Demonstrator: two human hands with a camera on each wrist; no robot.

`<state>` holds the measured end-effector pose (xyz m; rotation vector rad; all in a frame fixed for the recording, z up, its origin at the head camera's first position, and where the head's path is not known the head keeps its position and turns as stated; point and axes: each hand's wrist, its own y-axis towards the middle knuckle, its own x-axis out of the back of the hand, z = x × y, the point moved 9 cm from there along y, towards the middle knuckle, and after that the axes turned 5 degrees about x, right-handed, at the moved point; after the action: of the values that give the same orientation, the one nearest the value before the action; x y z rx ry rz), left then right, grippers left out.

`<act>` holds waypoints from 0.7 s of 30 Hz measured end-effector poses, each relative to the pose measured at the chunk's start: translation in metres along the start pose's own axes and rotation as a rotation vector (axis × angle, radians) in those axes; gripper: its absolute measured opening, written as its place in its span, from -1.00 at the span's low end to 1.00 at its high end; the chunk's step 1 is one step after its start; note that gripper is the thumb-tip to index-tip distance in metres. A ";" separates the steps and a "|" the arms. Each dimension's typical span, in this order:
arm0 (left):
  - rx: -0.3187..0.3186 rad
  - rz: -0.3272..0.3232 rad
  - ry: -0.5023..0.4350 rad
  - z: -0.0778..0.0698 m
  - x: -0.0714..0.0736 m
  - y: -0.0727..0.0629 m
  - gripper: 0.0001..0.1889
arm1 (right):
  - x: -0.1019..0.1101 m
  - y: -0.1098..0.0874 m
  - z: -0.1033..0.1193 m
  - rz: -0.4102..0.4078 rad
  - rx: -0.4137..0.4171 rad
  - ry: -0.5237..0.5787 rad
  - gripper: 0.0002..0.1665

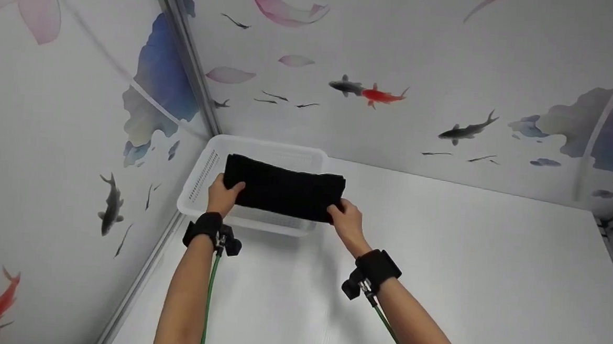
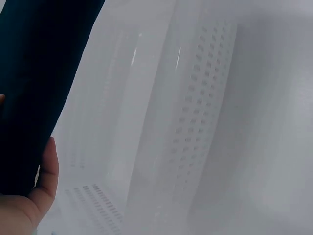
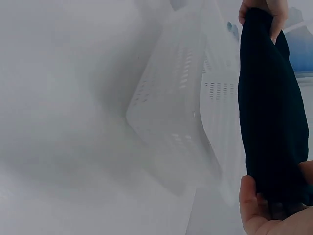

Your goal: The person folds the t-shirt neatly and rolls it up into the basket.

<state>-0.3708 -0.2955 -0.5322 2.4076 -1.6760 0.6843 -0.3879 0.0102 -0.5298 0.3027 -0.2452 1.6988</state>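
Observation:
A folded black cloth [image 1: 284,189] is stretched between my two hands above a white perforated plastic basket [image 1: 193,187]. My left hand [image 1: 224,195] grips its left end, thumb on the near face. At the opposite end my right hand [image 1: 347,218] pinches the lower corner. The cloth [image 2: 39,73] hangs beside the basket's slotted wall [image 2: 195,107] in the left wrist view. Seen from the right wrist, the cloth [image 3: 271,107] runs from one hand to the other, with layered folds at its ends. Much of the basket's inside is hidden behind the cloth.
The basket stands in the corner of a white surface [image 1: 464,264], against two white walls printed with fish, petals and blue leaves. A grey metal post [image 1: 187,50] marks the corner. Black wrist straps [image 1: 377,270] carry cameras with green cables [image 1: 208,298].

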 end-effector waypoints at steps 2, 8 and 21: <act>0.018 -0.015 0.002 0.009 0.009 0.005 -0.40 | -0.013 0.005 0.006 0.010 0.047 -0.070 -0.67; 0.076 -0.040 0.004 0.031 0.022 0.016 -0.32 | -0.044 0.016 0.011 0.025 0.135 -0.221 -0.72; 0.041 -0.106 0.168 0.108 0.005 0.073 -0.55 | -0.135 0.092 -0.120 0.068 0.227 -0.462 -0.82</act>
<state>-0.4051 -0.3651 -0.6368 2.3708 -1.4727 0.8849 -0.4678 -0.0896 -0.6874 0.8668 -0.4057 1.7087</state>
